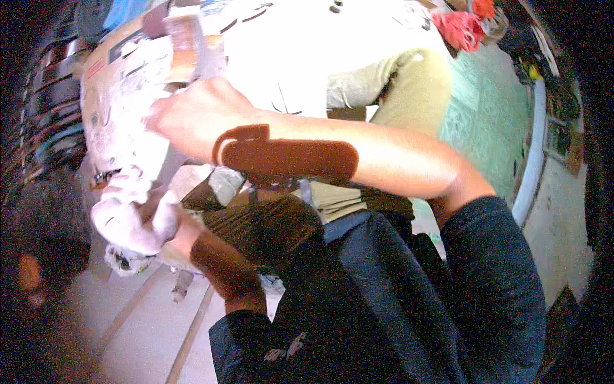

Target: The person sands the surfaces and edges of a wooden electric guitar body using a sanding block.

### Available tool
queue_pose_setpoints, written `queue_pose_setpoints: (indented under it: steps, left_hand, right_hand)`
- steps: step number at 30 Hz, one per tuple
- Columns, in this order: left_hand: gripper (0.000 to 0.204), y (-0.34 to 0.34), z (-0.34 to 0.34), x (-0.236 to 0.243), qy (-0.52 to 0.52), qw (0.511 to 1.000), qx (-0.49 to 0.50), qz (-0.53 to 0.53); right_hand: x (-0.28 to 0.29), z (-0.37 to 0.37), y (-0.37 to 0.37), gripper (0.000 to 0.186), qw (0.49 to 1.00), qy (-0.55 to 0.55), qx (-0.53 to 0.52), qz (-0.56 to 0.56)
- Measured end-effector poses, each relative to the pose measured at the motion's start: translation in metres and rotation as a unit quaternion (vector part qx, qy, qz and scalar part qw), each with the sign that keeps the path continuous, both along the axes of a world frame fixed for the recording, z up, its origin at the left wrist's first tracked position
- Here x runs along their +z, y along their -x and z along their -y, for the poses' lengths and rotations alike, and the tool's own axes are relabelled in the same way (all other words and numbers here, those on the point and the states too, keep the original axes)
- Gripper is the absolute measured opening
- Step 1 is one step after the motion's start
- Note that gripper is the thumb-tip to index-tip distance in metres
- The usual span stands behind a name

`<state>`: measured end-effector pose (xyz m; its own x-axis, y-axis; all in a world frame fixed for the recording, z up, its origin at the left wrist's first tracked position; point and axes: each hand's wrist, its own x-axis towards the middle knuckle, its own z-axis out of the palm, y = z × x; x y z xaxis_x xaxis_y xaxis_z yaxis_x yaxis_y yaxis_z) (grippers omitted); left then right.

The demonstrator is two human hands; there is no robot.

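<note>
My right hand (198,112) is closed over the bright tabletop (121,128), its fingers curled away from view. What it holds, if anything, is hidden. A broad dark brown patch (291,159) covers part of that forearm. Lower left, my left hand (137,221) looks whitish, in glare or in a glove. Its fingers are curled, with the thumb bent beside them. White crumpled material (131,182) touches it; I cannot make out what is in the grip. Just beyond my right hand stands a blurred orange and white packet-like thing (184,48).
Khaki fabric like bent trouser legs (416,86) lies beyond my right forearm, beside a glaring white area. A red bundle (459,31) is at the far right. Beige folded layers (329,200) sit near my body. A pale blue pipe (532,150) runs along the right.
</note>
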<state>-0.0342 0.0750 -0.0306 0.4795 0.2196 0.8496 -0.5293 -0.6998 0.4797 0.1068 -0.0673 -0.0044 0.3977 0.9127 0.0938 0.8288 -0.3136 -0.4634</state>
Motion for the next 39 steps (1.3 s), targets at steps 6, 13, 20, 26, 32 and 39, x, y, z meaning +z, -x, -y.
queue_pose_setpoints:
  steps: [6,13,20,26,32,39]
  left_hand:
    - [0.015,0.004,0.021,-0.004,0.099,0.986,0.128,0.024]
    - [0.015,-0.003,0.053,-0.014,0.193,0.954,0.223,0.05]
    - [0.017,-0.001,0.063,-0.015,0.246,0.928,0.269,0.072]
    - [0.018,-0.009,0.06,-0.01,0.306,0.897,0.305,0.098]
    - [0.022,-0.006,0.067,-0.007,0.373,0.897,0.227,0.064]
    - [0.018,0.016,0.072,-0.063,0.2,0.934,0.295,-0.038]
  right_hand:
    - [-0.009,0.004,0.009,0.018,0.989,-0.144,0.019,-0.011]
    - [0.011,0.013,0.004,0.046,0.999,0.006,0.019,-0.037]
    - [0.002,0.019,0.011,0.039,0.997,-0.048,0.048,0.034]
    - [0.01,0.027,0.016,0.051,0.995,0.001,0.066,0.069]
    - [0.018,0.025,0.012,0.057,0.997,0.005,0.025,0.067]
    - [0.007,0.027,0.002,0.051,0.998,0.054,-0.013,-0.012]
